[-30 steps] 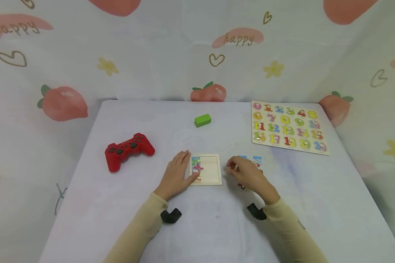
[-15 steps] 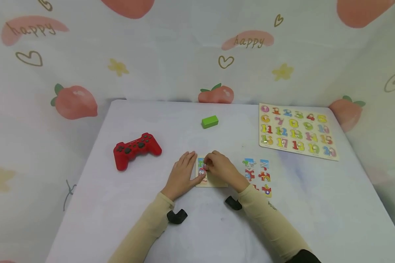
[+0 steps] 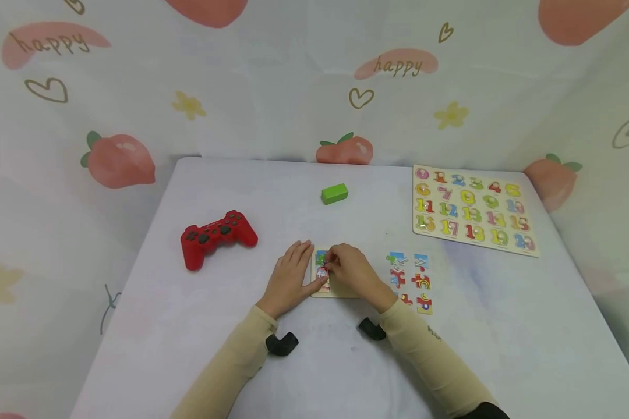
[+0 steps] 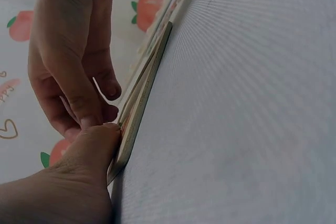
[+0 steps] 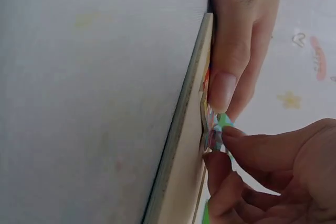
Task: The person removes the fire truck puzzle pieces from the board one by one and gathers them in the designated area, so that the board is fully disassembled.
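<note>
A small wooden jigsaw tray [image 3: 340, 291] lies mid-table, its left strip filled with coloured pieces [image 3: 321, 256]. My left hand [image 3: 287, 280] rests along the tray's left edge, fingers extended, with the thumb over the lower pieces. Over the tray, my right hand [image 3: 353, 270] pinches a small jigsaw piece [image 5: 216, 137] between thumb and fingers, right beside the placed pieces. The right wrist view shows this piece close to the left thumb's tip, at the tray's surface. My right hand covers much of the tray's right part in the head view.
Several loose jigsaw pieces [image 3: 421, 281] lie in two columns right of the tray. A red game controller [image 3: 219, 237] is at the left, a green block [image 3: 335, 194] behind the tray, and a wooden number board [image 3: 474, 210] at the back right.
My right hand has moved left from beside the loose pieces to the tray's filled strip, then shifted only slightly there. The left hand keeps its place. The head view has shifted a little.
</note>
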Tool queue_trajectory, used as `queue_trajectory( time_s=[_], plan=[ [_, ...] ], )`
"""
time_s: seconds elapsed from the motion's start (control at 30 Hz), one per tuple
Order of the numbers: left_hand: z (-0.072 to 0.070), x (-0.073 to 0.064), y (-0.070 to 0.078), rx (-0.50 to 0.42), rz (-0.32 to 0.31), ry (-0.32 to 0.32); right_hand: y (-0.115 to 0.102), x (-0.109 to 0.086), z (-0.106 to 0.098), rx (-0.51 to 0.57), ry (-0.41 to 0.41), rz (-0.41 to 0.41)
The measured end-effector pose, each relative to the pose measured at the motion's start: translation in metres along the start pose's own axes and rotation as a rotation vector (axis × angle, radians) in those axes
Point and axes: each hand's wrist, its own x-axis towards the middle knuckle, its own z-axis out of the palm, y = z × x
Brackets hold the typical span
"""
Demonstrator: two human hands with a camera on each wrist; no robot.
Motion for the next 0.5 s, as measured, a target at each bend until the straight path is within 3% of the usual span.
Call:
queue_trajectory(
  time_s=[0.27, 0.5],
  plan=[
    [-0.002, 0.000, 0.000, -0.004, 0.000, 0.002, 0.004, 0.003, -0.001, 0.097, 0.035, 0.023],
    [-0.002, 0.000, 0.001, -0.014, -0.004, -0.010, 0.010, 0.011, -0.001, 0.096, 0.022, 0.022]
  ],
)
